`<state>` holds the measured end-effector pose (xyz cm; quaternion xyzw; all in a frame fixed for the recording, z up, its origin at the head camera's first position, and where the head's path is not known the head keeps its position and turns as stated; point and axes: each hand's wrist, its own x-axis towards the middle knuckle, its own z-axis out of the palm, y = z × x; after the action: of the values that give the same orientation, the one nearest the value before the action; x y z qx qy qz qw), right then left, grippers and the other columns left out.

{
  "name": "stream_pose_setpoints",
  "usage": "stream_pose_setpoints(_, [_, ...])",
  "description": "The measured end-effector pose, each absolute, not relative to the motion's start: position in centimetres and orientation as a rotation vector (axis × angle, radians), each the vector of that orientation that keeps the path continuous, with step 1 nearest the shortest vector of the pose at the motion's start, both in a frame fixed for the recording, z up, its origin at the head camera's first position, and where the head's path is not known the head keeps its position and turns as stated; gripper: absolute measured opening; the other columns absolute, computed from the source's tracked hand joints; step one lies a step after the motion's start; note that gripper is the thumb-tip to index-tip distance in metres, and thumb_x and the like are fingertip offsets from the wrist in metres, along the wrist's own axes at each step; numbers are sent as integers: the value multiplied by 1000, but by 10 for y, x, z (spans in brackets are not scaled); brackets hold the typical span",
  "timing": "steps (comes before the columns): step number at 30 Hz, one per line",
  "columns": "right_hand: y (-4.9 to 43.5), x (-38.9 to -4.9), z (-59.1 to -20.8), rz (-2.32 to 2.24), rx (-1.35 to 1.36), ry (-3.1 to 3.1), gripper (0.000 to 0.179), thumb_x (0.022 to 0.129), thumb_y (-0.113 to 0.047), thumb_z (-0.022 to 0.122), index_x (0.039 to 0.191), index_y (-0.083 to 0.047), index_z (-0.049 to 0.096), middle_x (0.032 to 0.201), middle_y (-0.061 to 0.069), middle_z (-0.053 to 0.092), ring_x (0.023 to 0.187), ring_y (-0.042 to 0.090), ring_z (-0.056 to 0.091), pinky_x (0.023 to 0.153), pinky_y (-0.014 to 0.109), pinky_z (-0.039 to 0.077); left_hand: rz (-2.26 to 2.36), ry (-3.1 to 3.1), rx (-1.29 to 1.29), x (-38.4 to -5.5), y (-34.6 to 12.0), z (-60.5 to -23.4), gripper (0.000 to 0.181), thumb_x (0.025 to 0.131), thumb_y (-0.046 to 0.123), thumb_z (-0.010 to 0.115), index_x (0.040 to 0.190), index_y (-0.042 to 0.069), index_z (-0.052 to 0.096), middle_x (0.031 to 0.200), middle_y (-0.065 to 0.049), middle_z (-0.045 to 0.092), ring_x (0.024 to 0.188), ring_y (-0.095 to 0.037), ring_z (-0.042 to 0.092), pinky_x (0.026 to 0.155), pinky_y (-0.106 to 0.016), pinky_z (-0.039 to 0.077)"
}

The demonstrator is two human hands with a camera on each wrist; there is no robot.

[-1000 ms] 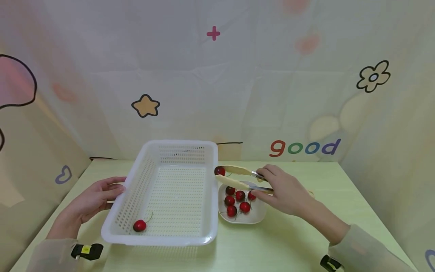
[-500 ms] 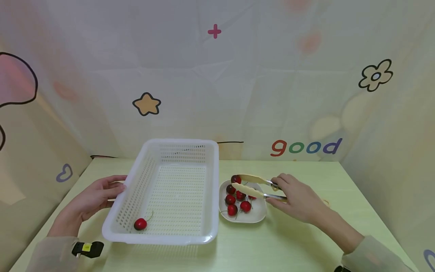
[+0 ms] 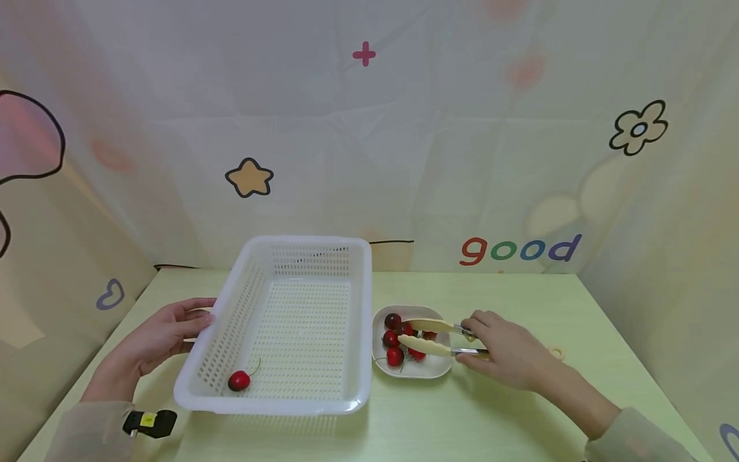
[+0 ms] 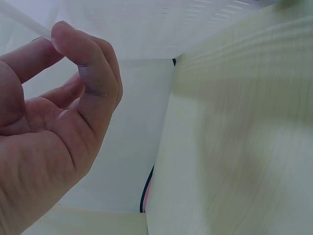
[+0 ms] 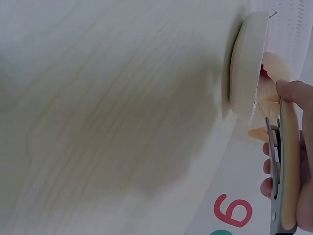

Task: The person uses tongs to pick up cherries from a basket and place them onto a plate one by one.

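Observation:
My left hand (image 3: 156, 337) holds the left rim of a white perforated plastic basket (image 3: 271, 405); in the left wrist view the thumb and fingers pinch that rim (image 4: 24, 18). One red cherry (image 3: 238, 380) with a stem lies in the basket's front left corner. On the right, my right hand (image 3: 508, 351) grips a pair of tongs (image 3: 424, 345) with cream tips and metal arms. The tips are parted over a small white plate (image 3: 437, 367), on either side of a dark red cherry (image 3: 405, 328). Several other cherries (image 3: 395, 357) lie on the plate, some partly hidden by the tongs.
The plate stands close against the basket's right side on a pale green table (image 3: 462, 423). A printed cloth (image 3: 323, 160) hangs behind the table and along both sides. A black strap device (image 3: 150, 423) sits on the left wrist.
The tongs, with a cherry at their tips, have moved right from the basket's right rim, then down and toward me over the plate. The left hand and basket have stayed in place.

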<state>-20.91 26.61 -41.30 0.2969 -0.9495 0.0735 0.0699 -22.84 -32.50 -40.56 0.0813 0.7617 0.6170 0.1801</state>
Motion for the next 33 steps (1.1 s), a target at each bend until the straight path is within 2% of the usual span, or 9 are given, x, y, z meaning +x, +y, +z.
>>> stream_pose_setpoints(22, [267,-206,-413,220,937,-2784,49,87,-45,79,117,-8,66,103,-6,57,88,11,54,73,35,54,1749,2152,210,-230,-325,-409,63,108,17,55,155,-11,24,123,-8,66,102,-23,71,85,-43,59])
stream_pose_setpoints(33, [261,-210,-404,262,876,-2773,49,87,-44,79,119,-8,66,103,-4,57,85,10,54,71,34,54,1745,2149,224,-229,-326,-406,64,108,17,55,155,-12,23,121,-5,67,102,-23,71,86,-42,59])
